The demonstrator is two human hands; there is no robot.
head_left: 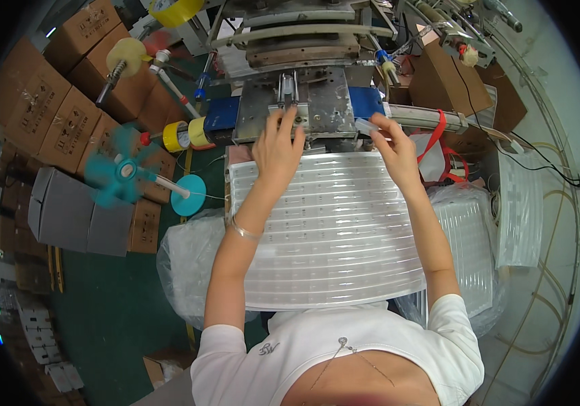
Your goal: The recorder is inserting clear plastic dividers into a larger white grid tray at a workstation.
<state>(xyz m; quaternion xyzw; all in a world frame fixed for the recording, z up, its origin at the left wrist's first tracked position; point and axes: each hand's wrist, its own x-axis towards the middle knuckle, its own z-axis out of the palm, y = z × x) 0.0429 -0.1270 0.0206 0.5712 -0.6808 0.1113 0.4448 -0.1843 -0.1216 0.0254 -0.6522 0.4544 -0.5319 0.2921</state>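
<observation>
My left hand [278, 147] reaches to the machine's metal plate [256, 101], fingers apart and tips at the small metal fixture [288, 88] in its middle. Whether those fingertips press on a part there is too small to tell. In my right hand [396, 154], a small translucent white plastic piece [366, 126] is pinched between thumb and fingers, just off the plate's right front corner. Below both hands, a large translucent ribbed plastic tray [330, 230] spreads in front of me, with rows of small marks or parts in it.
Left of the plate stand a yellow tape roll [175, 136] and a blurred teal fan [124, 169]. Cardboard boxes [39, 108] and grey bins [77, 213] line the left. Bagged trays [462, 237] lie at right, near a red strap [437, 139] and a black cable [540, 152].
</observation>
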